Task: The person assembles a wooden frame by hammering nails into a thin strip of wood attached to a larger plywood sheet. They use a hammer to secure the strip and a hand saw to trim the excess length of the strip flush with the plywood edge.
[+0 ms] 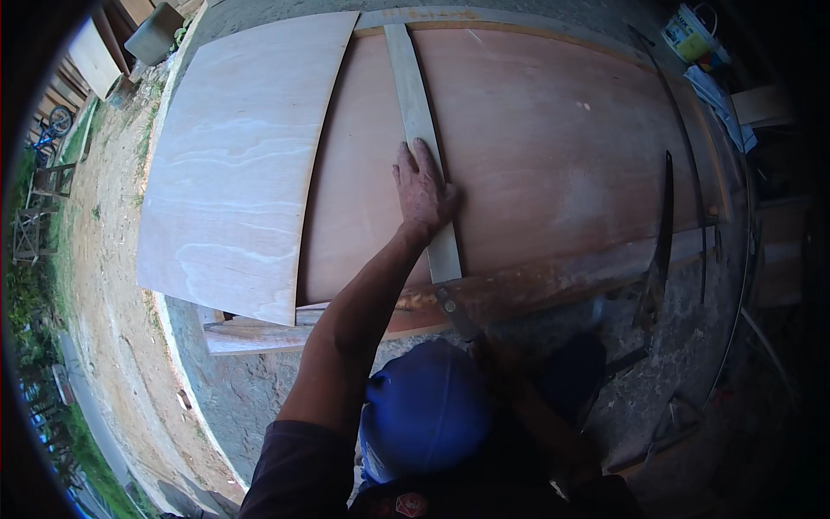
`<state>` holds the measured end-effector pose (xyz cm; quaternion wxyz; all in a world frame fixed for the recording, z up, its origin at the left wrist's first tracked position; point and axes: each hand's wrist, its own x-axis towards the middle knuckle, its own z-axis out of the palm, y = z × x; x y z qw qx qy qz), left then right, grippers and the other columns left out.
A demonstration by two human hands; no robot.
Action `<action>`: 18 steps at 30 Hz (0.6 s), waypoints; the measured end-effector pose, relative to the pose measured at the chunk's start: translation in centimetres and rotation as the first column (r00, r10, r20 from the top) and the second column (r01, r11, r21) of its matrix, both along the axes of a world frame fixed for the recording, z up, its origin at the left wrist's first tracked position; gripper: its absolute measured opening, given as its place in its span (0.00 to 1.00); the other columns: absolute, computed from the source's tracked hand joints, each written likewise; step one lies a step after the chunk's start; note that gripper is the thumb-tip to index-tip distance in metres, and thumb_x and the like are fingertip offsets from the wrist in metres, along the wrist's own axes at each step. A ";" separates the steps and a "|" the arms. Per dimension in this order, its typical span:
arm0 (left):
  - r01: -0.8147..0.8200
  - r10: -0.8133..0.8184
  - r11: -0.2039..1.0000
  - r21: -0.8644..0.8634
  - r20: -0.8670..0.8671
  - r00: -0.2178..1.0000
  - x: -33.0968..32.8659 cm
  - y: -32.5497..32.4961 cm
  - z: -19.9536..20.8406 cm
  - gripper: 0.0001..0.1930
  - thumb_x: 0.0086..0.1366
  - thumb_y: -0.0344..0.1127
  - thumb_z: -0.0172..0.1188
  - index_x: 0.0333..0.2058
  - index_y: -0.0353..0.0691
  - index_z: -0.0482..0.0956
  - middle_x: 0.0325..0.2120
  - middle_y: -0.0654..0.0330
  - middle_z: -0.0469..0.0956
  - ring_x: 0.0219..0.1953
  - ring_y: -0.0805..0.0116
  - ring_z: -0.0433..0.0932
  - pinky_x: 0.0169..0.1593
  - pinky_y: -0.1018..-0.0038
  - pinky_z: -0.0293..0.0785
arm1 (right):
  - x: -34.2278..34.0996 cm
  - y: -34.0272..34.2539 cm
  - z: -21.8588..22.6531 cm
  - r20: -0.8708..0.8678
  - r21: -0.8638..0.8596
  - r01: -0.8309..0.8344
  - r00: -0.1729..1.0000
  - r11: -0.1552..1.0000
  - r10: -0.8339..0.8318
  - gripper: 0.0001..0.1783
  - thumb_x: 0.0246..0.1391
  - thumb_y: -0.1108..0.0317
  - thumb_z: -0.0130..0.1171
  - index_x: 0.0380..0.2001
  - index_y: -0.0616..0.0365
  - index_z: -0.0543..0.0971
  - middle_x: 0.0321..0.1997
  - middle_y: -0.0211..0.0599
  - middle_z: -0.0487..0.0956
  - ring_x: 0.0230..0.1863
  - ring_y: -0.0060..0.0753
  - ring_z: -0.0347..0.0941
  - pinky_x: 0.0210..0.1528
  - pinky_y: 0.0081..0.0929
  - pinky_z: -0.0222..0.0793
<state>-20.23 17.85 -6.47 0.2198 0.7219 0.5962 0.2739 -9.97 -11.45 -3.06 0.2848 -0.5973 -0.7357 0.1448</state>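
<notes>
Taking the whole view as your dial, we begin out near ten o'clock, where a blue bicycle point(59, 122) stands on the ground, and a grey-green container point(154, 35) sits between ten and eleven. Coming inward, there's the pale plywood sheet point(238, 164) at ten, overlapping the left part of a large reddish panel point(553, 147) that stretches right across to three. And here's the middle of the action: a light wooden strip point(406, 82) lies over that panel, running from twelve down to just short of six, with a gap between it and the plywood sheet that widens toward the bottom. Your left hand point(422, 192) is on it, just above the dial's centre, palm down, fingers reaching toward twelve, laid out flat and gripping nothing, thumb off to the right edge. Rounded blue cloth point(428, 406) bulges up at six. Over to five o'clock, and a grey tool point(458, 315) shows its end by the strip's lower tip; whether they touch, you can't tell. Your right hand point(501, 362) is in deep shade behind it, grasping that tool, though the single fingers are too dark to make out. Out at three, a handsaw point(662, 238) points its narrow tip toward twelve, and at two there's a bucket point(689, 36) above a pale blue cloth point(719, 104).
</notes>
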 end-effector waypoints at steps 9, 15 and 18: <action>0.000 -0.002 0.999 -0.053 -0.041 0.999 -0.7 0.0 -0.2 0.49 0.53 0.39 0.59 0.69 0.24 0.45 0.66 0.25 0.47 0.70 0.30 0.49 0.73 0.45 0.41 | 0.6 1.0 2.5 0.155 -0.502 -0.010 0.983 0.865 0.101 0.41 0.59 0.68 0.53 0.75 0.51 0.53 0.27 0.50 0.76 0.26 0.50 0.74 0.28 0.48 0.71; 0.009 -0.009 1.000 -0.024 0.001 1.000 -0.7 0.0 -0.3 0.50 0.53 0.41 0.60 0.70 0.26 0.45 0.67 0.26 0.47 0.70 0.31 0.49 0.73 0.46 0.41 | -0.5 0.9 1.5 0.130 -0.299 0.026 0.991 0.954 0.014 0.36 0.61 0.48 0.56 0.69 0.48 0.64 0.18 0.49 0.75 0.18 0.49 0.74 0.21 0.45 0.71; 0.032 -0.035 0.997 -0.070 -0.033 0.999 -0.6 0.1 -0.1 0.51 0.55 0.44 0.61 0.70 0.27 0.44 0.67 0.25 0.46 0.71 0.31 0.47 0.73 0.46 0.41 | 0.6 0.9 1.0 -0.246 -0.335 -0.037 0.968 0.941 -0.049 0.36 0.64 0.52 0.52 0.72 0.49 0.60 0.22 0.48 0.77 0.21 0.48 0.76 0.26 0.42 0.72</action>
